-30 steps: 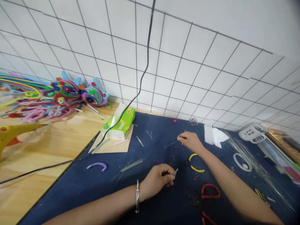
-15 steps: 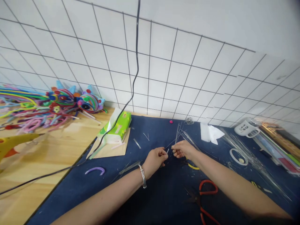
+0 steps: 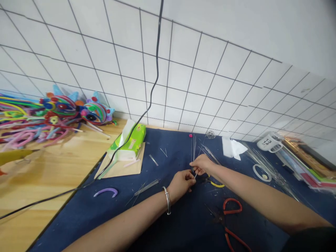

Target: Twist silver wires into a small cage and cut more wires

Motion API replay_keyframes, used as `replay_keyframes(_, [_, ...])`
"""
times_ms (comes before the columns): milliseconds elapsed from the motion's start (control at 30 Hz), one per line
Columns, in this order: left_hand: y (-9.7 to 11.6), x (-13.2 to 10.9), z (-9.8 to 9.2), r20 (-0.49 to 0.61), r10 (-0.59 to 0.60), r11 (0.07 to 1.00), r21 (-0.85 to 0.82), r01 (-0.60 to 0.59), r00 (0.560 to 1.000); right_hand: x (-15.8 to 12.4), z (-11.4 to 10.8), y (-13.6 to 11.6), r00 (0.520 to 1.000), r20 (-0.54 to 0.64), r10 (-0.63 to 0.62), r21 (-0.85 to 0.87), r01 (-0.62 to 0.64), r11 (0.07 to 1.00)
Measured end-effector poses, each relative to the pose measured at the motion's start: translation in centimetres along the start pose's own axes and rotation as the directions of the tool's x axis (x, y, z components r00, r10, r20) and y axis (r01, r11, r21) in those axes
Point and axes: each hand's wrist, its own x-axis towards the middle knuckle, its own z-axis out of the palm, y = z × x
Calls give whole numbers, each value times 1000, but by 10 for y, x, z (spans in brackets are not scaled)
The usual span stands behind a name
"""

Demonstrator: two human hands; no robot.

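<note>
My left hand [image 3: 181, 184], with a silver bangle on the wrist, is closed in a pinch on a small whitish strip [image 3: 195, 175]. Touching or almost touching its fingertips, my right hand [image 3: 202, 164] pinches several thin metal wires [image 3: 194, 148] that point away toward the wall. Whether the strip meets the wires is hidden by the fingers. Just beyond the right hand lie more loose wires [image 3: 211, 155]. Yellow-handled pliers [image 3: 216, 184] lie partly under the right forearm. Nearer to me are scissors with red handles [image 3: 232, 206], their blades spread.
A green tissue pack [image 3: 136, 141] rests on brown paper at the left, near a purple curved piece [image 3: 106, 191]. Cut wires [image 3: 147, 187] lie beside my left forearm. At the right are a white ring [image 3: 261, 173], a mug [image 3: 269, 142] and books. A black cable [image 3: 151, 94] hangs across.
My left hand has moved right, up to the right hand, bringing the strip with it. The wires in my right hand now stand closer together and straighter. The view has shifted slightly.
</note>
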Motion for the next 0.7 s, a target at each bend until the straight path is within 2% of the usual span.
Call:
replay_keyframes(200, [-1, -4, -2, 18, 11, 1000, -1, -11, 1000, -1, 1, -1, 998, -12, -59, -39, 58, 998])
replay_keyframes(367, [2, -13, -4, -32, 51, 995, -85, -53, 998, -17, -8, 0, 968, -1, -249, 10, 249, 968])
replay_keyframes(467, [1, -16, -3, -48, 73, 989, -126, -79, 996, -24, -16, -1, 916, -69, -395, 15, 397, 918])
replay_keyframes(567, [-1, -16, -1, -49, 90, 986, -135, -96, 995, -21, -23, 0, 839, -178, -514, -6, 521, 853])
replay_keyframes(700, [2, -21, 1, -59, 65, 987, -142, -73, 996, -2, -22, 9, 774, -250, -582, -43, 592, 805])
